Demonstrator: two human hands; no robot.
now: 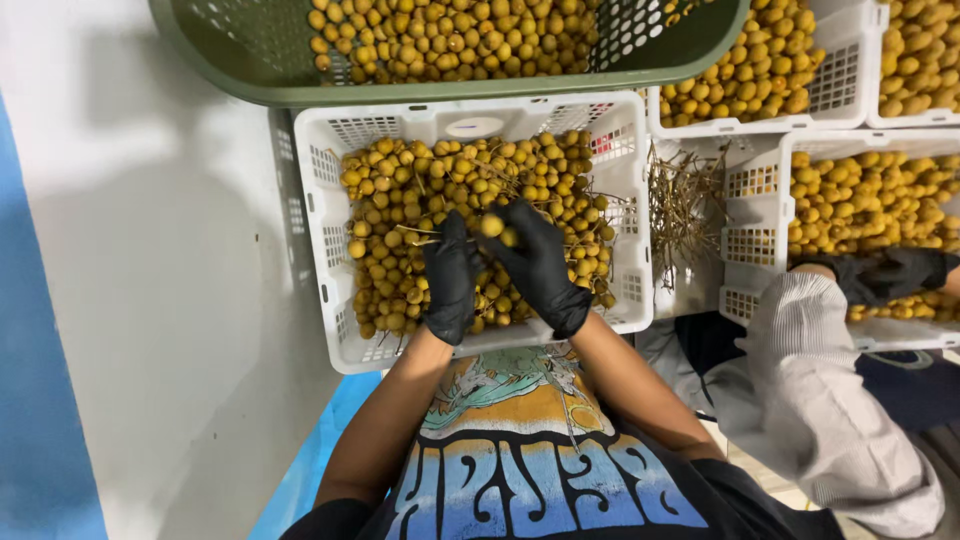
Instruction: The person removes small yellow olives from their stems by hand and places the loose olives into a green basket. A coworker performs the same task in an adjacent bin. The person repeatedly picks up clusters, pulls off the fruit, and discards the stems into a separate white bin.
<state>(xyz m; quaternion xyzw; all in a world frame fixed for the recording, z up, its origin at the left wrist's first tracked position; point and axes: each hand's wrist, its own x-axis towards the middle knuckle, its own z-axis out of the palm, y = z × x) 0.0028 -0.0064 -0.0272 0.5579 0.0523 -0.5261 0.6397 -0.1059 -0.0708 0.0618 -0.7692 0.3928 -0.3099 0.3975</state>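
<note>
Fruit (492,226) between gloved fingers (520,240)

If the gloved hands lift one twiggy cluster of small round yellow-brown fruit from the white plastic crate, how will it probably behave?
The cluster of small round yellow-brown fruit would probably dangle loosely, since its twigs look thin. Loose fruits likely roll, being round. The right hand and left hand wear black gloves, so the smooth skins may slip.

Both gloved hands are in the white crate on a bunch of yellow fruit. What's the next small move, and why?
Probably pull off the fruit pinched in the right hand while the left hand steadies the twigs: it sits at the fingertips, still among stems, over the white crate.
</note>
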